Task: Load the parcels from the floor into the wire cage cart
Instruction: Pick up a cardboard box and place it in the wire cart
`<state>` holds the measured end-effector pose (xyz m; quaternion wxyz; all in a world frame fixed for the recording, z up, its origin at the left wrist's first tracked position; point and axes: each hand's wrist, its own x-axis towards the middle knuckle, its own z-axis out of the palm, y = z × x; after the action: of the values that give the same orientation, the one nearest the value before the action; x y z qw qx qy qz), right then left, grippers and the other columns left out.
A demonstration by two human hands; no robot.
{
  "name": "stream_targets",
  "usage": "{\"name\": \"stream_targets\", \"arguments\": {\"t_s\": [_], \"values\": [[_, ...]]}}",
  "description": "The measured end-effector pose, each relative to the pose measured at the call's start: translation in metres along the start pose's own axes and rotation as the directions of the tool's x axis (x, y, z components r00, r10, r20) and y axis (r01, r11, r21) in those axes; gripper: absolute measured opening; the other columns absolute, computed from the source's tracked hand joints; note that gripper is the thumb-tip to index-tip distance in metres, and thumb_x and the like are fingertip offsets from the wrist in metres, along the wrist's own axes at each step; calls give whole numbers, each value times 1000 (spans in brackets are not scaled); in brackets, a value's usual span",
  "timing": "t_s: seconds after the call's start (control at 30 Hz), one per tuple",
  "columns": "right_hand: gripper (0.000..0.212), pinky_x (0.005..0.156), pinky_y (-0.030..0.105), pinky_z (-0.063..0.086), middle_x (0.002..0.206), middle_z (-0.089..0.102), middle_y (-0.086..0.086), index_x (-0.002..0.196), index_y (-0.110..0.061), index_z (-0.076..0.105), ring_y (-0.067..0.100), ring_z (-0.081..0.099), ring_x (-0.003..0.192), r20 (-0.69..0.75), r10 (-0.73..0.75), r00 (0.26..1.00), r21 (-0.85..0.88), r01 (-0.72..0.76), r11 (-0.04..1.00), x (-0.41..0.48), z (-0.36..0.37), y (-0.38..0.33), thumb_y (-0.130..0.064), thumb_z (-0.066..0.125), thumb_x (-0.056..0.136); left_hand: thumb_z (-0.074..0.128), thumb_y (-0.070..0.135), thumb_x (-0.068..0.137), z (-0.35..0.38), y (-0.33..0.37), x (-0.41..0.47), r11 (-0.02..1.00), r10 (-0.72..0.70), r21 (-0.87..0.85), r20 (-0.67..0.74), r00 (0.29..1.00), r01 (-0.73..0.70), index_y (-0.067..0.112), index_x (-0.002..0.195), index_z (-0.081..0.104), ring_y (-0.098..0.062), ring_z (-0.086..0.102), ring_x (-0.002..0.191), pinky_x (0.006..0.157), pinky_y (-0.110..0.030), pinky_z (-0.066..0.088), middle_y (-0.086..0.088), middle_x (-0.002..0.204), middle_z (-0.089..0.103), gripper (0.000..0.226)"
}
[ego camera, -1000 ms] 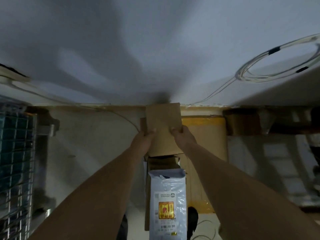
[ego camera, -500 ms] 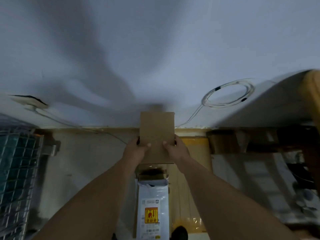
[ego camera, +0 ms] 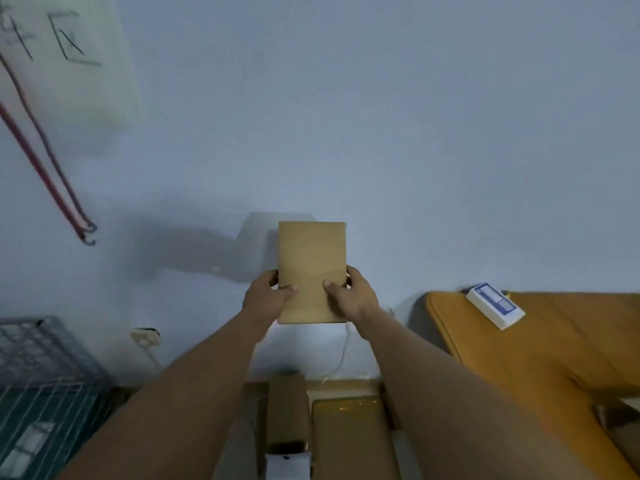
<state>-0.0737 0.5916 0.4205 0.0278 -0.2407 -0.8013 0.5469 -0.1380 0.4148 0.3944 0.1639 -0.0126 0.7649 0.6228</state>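
Parcel [ego camera: 311, 265], flat brown carton: both hands, left [ego camera: 265, 299] and right [ego camera: 353, 297], fingers clamped on lower side edges; seemingly light, stiff; wire cage cart [ego camera: 41, 382] lower left

Plain brown parcel [ego camera: 311, 261] — red cords [ego camera: 38, 157], orange mat [ego camera: 554, 344].

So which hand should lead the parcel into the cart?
Left, probably. The left hand and right hand both grip the parcel, but the cart sits low on the left, so the right would have to reach across.
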Motion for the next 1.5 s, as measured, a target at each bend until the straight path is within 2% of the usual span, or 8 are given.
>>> {"name": "stream_targets", "arguments": {"t_s": [0.3,0.57,0.8,0.93,1.07,1.13,1.33,1.5], "values": [[62,106,46,50,145,57,-2,150,-30,45,22,56,128,-154,-331,931,124,351,928,-167,-25,-234,-33,70,94,75,20,92,-141,213,-147,935,343,-73,-71,937,-348,19,140,58,-26,65,115,94,-53,58,3,133,64,51],[61,96,51,57,138,59,-2,148,-35,47,25,61,121,-11,-554,832,258,538,803,-290,94,-388,-32,72,92,78,19,89,-356,275,-281,857,500,56,-331,800,-512,18,137,61,-26,64,120,97,-52,57,0,138,62,51],[70,93,54,58,131,64,-4,143,-37,50,26,67,113,180,-658,732,382,564,732,-356,254,-477,-40,75,78,76,21,91,-538,259,-359,846,517,204,-542,663,-493,20,141,58,-24,60,124,101,-51,55,1,141,59,53],[66,91,53,59,134,62,-1,146,-35,47,27,65,115,296,-677,673,412,549,727,-380,353,-507,-32,77,87,76,22,92,-633,223,-379,873,469,228,-635,613,-431,19,145,56,-25,60,125,102,-51,54,1,142,59,57],[68,72,41,63,131,61,2,149,-33,45,25,65,109,400,-670,625,415,528,741,-387,451,-531,-28,76,90,75,23,93,-721,187,-376,892,436,245,-687,581,-380,20,145,55,-26,60,124,103,-52,53,1,142,59,56],[67,66,37,61,129,62,3,149,-33,45,24,65,108,442,-657,611,408,515,754,-384,501,-541,-26,76,90,74,21,93,-763,171,-369,902,417,244,-707,571,-356,19,145,55,-27,60,125,104,-53,52,0,142,59,55],[67,87,52,61,126,64,3,149,-29,45,27,66,109,540,-596,594,400,441,803,-361,645,-564,-26,77,90,72,19,94,-875,125,-332,936,347,238,-748,566,-259,17,145,55,-27,60,124,104,-53,52,-2,142,60,53],[69,88,53,61,130,60,6,150,-30,42,32,62,115,587,-503,635,328,381,864,-329,740,-557,-27,76,90,78,18,90,-948,78,-282,971,240,171,-743,625,-170,17,143,58,-30,62,119,97,-55,56,0,135,63,56]]}}
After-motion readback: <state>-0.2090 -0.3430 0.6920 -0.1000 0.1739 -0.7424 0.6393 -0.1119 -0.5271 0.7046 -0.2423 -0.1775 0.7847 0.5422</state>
